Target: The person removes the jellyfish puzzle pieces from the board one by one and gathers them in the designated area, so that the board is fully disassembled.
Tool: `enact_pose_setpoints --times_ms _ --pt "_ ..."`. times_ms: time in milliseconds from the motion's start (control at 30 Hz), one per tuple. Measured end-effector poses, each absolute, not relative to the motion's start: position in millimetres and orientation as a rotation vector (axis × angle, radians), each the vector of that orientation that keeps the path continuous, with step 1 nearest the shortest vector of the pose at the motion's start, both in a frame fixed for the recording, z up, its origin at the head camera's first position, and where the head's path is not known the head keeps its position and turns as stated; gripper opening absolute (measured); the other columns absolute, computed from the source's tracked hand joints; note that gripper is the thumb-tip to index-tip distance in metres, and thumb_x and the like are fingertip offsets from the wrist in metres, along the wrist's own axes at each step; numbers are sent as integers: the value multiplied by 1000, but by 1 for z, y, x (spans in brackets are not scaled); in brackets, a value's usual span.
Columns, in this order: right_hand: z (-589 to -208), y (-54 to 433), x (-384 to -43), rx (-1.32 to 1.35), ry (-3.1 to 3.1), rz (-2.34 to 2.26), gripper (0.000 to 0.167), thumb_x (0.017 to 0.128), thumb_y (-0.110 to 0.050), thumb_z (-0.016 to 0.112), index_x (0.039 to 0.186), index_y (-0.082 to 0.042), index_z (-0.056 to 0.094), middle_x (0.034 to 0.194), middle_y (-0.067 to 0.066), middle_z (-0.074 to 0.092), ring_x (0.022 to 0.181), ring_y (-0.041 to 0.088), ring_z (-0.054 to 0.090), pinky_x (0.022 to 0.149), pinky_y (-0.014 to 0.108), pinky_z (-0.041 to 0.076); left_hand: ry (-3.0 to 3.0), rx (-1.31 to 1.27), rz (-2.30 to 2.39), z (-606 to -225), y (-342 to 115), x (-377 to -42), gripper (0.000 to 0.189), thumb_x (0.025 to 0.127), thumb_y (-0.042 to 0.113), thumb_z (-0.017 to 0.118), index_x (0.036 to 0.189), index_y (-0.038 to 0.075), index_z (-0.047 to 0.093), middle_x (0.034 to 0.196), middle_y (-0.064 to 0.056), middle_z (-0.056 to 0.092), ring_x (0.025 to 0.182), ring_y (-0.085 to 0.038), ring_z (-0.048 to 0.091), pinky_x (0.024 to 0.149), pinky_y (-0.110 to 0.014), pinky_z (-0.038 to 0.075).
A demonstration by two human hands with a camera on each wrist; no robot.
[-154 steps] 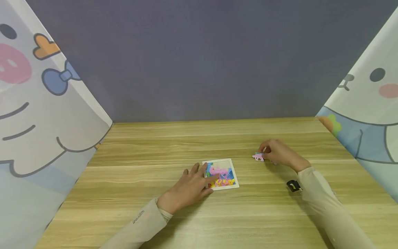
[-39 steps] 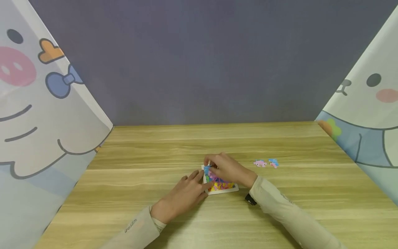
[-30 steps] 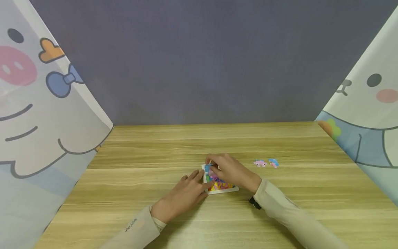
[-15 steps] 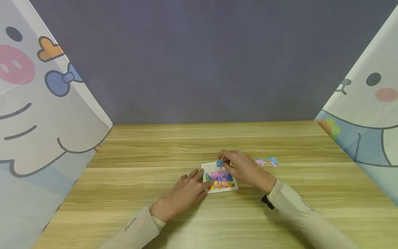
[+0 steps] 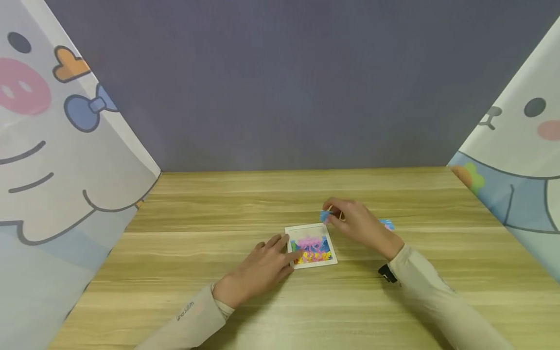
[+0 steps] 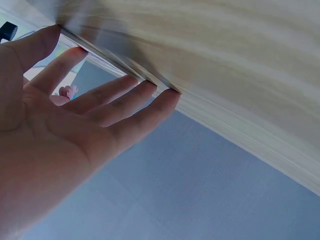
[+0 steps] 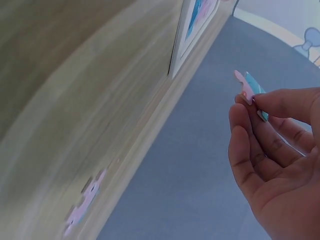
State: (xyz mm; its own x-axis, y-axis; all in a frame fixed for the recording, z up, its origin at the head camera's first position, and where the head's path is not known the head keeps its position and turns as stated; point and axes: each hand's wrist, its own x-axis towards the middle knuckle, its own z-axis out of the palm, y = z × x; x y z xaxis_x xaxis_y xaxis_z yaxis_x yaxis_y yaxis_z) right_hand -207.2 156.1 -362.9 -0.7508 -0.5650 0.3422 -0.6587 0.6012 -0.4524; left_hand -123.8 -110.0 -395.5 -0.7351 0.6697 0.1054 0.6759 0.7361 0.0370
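A square puzzle tray (image 5: 332,250) with a white border lies on the table. Its lower part shows a pink, yellow and blue sea picture, while the upper strip is pale and bare. My left hand (image 5: 258,272) is spread at the tray's left side, its fingertips on the border and one finger over the picture. Between thumb and fingertips my right hand (image 5: 360,226) pinches a blue and pink puzzle piece (image 7: 248,89), raised off the table just beyond the tray's upper right corner.
Right of the tray a blue-topped loose puzzle piece (image 5: 387,224) lies partly behind the right hand. The right wrist view shows a pink puzzle piece (image 7: 84,205) flat on the wooden table (image 5: 218,204). A grey panel (image 5: 280,97) stands along the back.
My right hand went from the loose pieces to the tray's upper left corner with a piece, then lifted it away to the right. The left hand stays at the tray.
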Motion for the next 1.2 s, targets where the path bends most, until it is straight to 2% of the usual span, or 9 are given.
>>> enact_pose_setpoints --times_ms 333,700,967,1200 --pt "-360 174 -220 959 -2713 883 16 91 -4 72 106 -3 67 81 1 71 70 8 62 62 28 52 -2838 -1110 -131 -394 -110 -122 38 100 31 61 138 24 62 141 -21 51 129 -39 52 86 -53 55" --pt "-366 192 -233 902 -2844 1064 10 91 0 69 100 -4 68 81 3 73 72 21 68 54 27 50 -2822 -1104 -128 -394 -110 -122 37 99 30 63 136 23 64 141 -23 52 128 -40 53 85 -54 55" --pt "-378 200 -240 868 -2953 1064 12 89 3 69 99 -1 69 79 5 72 69 16 65 52 27 50 -2836 -1100 -124 -395 -111 -122 37 100 31 62 137 25 63 140 -21 52 128 -38 52 86 -54 55" --pt "-381 202 -240 854 -3007 1020 14 89 3 67 102 0 70 82 5 71 73 14 64 59 28 50 -2853 -1092 -134 -395 -111 -123 38 101 31 60 138 26 62 142 -21 51 130 -39 51 88 -55 54"
